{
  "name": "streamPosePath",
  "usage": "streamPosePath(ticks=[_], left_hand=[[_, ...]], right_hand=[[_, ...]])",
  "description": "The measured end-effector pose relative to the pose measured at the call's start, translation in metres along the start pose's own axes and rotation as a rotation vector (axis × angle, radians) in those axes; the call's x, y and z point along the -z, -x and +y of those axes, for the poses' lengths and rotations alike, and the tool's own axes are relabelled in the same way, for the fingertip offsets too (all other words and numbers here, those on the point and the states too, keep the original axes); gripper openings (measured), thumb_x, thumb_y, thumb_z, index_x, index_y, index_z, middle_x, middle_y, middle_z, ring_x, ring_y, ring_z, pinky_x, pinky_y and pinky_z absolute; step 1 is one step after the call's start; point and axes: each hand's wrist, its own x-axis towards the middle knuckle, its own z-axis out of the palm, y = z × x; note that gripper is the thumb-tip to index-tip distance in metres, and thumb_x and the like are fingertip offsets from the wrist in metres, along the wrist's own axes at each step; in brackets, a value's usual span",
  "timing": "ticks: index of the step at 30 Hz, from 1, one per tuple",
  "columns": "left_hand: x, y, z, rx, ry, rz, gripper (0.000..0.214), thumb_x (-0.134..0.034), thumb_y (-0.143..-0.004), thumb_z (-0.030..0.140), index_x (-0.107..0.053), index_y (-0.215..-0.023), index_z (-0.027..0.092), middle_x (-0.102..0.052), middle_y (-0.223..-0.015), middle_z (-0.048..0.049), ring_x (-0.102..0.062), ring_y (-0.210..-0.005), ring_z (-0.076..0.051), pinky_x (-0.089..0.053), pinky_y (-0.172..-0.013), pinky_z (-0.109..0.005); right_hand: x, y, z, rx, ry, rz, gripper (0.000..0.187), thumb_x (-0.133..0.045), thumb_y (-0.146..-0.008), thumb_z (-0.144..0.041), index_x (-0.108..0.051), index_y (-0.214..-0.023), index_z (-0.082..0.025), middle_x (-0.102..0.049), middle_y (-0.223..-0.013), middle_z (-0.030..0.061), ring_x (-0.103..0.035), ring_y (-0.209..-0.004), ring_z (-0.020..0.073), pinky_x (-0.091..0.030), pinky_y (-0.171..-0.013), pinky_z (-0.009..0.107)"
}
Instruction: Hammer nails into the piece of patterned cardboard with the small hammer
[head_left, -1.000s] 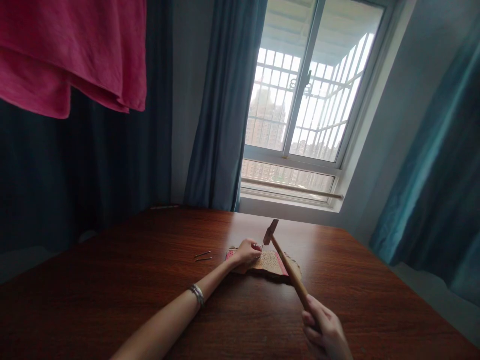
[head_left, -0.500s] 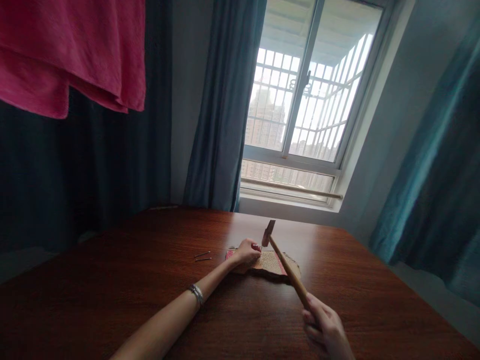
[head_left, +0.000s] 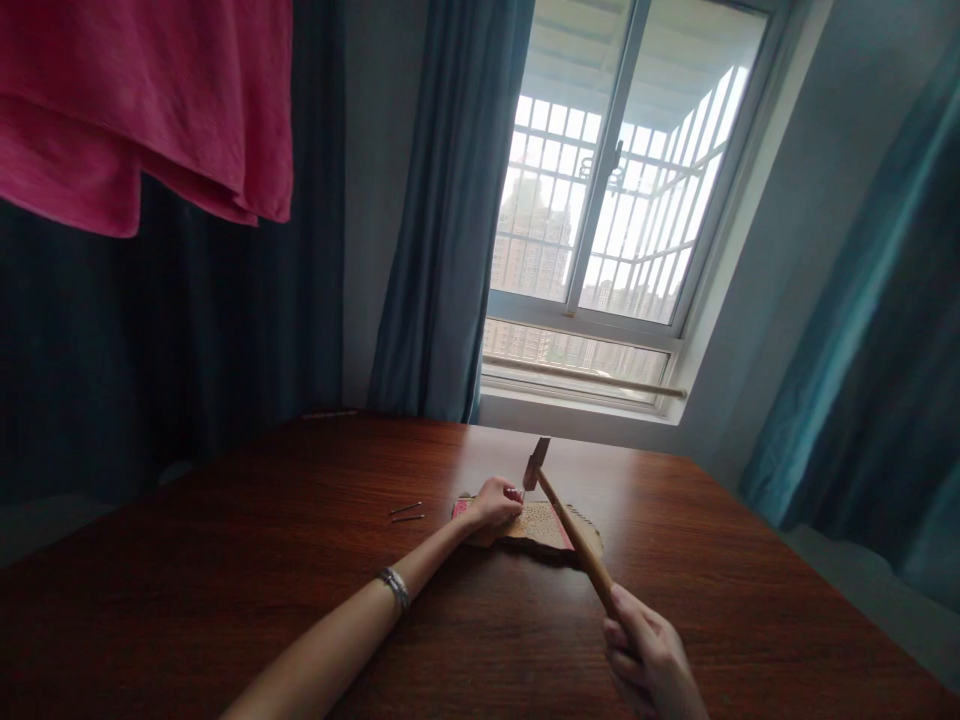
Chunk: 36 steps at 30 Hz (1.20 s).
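My right hand (head_left: 651,658) is closed round the wooden handle of a hammer (head_left: 574,537), low at the right. The hammer's metal head hangs just above and right of my left fingertips. My left hand (head_left: 493,502) rests on a flat piece of cardboard (head_left: 541,525) with pink edges, its fingers pinched together; what they pinch is too small to make out. The cardboard lies on a dark wooden table (head_left: 225,570). A metal bracelet (head_left: 394,587) circles my left wrist.
Two loose nails (head_left: 406,513) lie on the table left of the cardboard. A window (head_left: 607,200) with a rail stands behind the table, flanked by teal curtains (head_left: 442,210). A pink cloth (head_left: 142,100) hangs at the top left.
The hammer head has shifted slightly left and down, closer to my left fingertips. My left hand has stayed on the cardboard.
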Motion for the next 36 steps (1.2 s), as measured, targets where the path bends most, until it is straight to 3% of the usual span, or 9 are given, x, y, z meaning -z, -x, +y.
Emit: streamPosePath(ticks=[16, 20, 24, 27, 29, 32, 36], left_hand=[[-0.001, -0.002, -0.008, -0.028, 0.052, -0.010, 0.020, -0.057, -0.057, 0.023, -0.068, -0.068, 0.010, -0.059, -0.057, 0.0006, -0.052, -0.057, -0.012, -0.035, -0.052, -0.019], [-0.002, -0.001, -0.008, -0.030, 0.079, -0.016, 0.021, -0.056, -0.057, 0.023, -0.068, -0.068, 0.010, -0.058, -0.057, 0.0013, -0.050, -0.056, -0.011, -0.034, -0.051, -0.018], [-0.001, 0.000, -0.005, -0.019, 0.087, -0.016, 0.022, -0.056, -0.056, 0.024, -0.068, -0.067, 0.009, -0.056, -0.055, 0.0020, -0.049, -0.055, -0.011, -0.034, -0.051, -0.018], [0.000, 0.000, -0.005, -0.020, 0.088, -0.027, 0.022, -0.055, -0.056, 0.024, -0.068, -0.067, 0.009, -0.056, -0.055, 0.0023, -0.048, -0.055, -0.010, -0.034, -0.051, -0.018], [0.001, 0.000, -0.004, -0.021, 0.092, -0.026, 0.021, -0.055, -0.056, 0.024, -0.067, -0.067, 0.010, -0.056, -0.055, 0.0023, -0.048, -0.054, -0.010, -0.033, -0.051, -0.018], [0.001, 0.001, -0.002, -0.014, 0.091, -0.016, 0.022, -0.055, -0.056, 0.023, -0.067, -0.067, 0.009, -0.056, -0.056, 0.0022, -0.048, -0.055, -0.010, -0.034, -0.051, -0.018], [0.000, 0.002, 0.000, 0.002, 0.074, -0.003, 0.022, -0.055, -0.056, 0.023, -0.068, -0.067, 0.010, -0.057, -0.056, 0.0019, -0.049, -0.056, -0.011, -0.034, -0.052, -0.018]], right_hand=[[0.002, 0.001, -0.002, 0.037, -0.007, 0.024, 0.047, -0.068, -0.056, -0.056, -0.051, -0.075, -0.016, -0.028, -0.044, -0.0123, -0.014, -0.030, -0.0024, -0.008, -0.028, 0.011], [0.014, 0.001, 0.002, 0.063, 0.016, 0.130, 0.058, -0.068, -0.054, -0.056, -0.058, -0.093, -0.014, -0.033, -0.043, -0.0116, -0.018, -0.027, -0.0011, -0.011, -0.027, 0.012], [0.038, -0.005, 0.012, 0.099, 0.078, 0.345, 0.082, -0.070, -0.051, -0.055, -0.052, -0.116, -0.008, -0.043, -0.042, -0.0083, -0.031, -0.028, 0.0033, -0.021, -0.027, 0.015], [0.061, -0.016, 0.023, 0.169, 0.236, 0.466, 0.087, -0.071, -0.047, -0.054, -0.054, -0.115, -0.003, -0.060, -0.053, 0.0012, -0.055, -0.046, 0.0141, -0.039, -0.037, 0.021], [0.073, -0.022, 0.029, 0.246, 0.374, 0.544, 0.084, -0.068, -0.046, -0.056, -0.060, -0.109, -0.002, -0.069, -0.074, 0.0104, -0.063, -0.070, 0.0231, -0.048, -0.053, 0.024], [0.081, -0.023, 0.033, 0.312, 0.553, 0.662, 0.078, -0.059, -0.055, -0.059, -0.060, -0.110, -0.004, -0.066, -0.099, 0.0156, -0.060, -0.093, 0.0284, -0.049, -0.071, 0.027], [0.076, -0.008, 0.026, 0.330, 0.695, 0.691, 0.064, -0.051, -0.068, -0.056, -0.060, -0.112, -0.011, -0.067, -0.099, 0.0126, -0.060, -0.095, 0.0277, -0.050, -0.070, 0.028]])
